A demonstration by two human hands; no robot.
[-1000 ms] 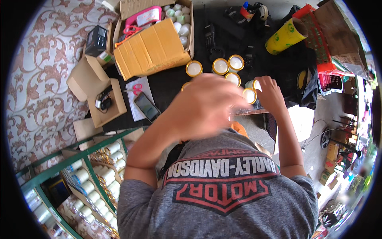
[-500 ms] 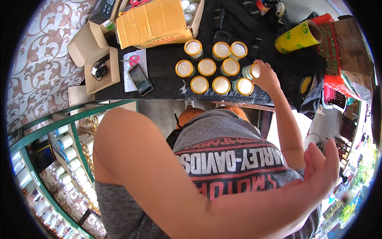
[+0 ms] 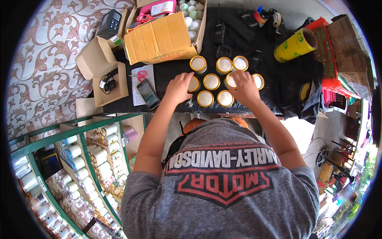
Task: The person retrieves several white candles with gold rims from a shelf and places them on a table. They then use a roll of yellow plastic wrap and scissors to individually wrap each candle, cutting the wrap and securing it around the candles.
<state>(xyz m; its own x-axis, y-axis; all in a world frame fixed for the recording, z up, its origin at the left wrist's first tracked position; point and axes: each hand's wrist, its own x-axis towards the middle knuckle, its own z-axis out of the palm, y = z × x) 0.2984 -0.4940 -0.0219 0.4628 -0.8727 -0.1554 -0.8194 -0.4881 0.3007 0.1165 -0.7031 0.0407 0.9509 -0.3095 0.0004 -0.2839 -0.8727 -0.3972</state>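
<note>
Several white candles in glass jars with gold rims stand in loose rows on the black-covered table, one being the middle candle [image 3: 211,81]. My left hand [image 3: 178,88] curves round the left side of the leftmost candle [image 3: 194,84], fingers and thumb to either side of it. Over on the right, my right hand [image 3: 245,89] has its fingers at a candle [image 3: 230,81] in the middle row and partly covers it. Just beyond that hand is the rightmost candle [image 3: 258,81]. My right hand hides part of the front row.
A cardboard box [image 3: 159,40] of white candles stands behind. To the left lie a phone [image 3: 148,94], pink scissors [image 3: 141,75], a notepad [image 3: 137,95] and an open small carton [image 3: 121,81]. A yellow roll [image 3: 292,47] and handheld radio [image 3: 219,34] lie farther back.
My left arm, raised across my body before, has come down to the leftmost candle. My right hand has moved left from the rightmost candle to one in the middle row.
</note>
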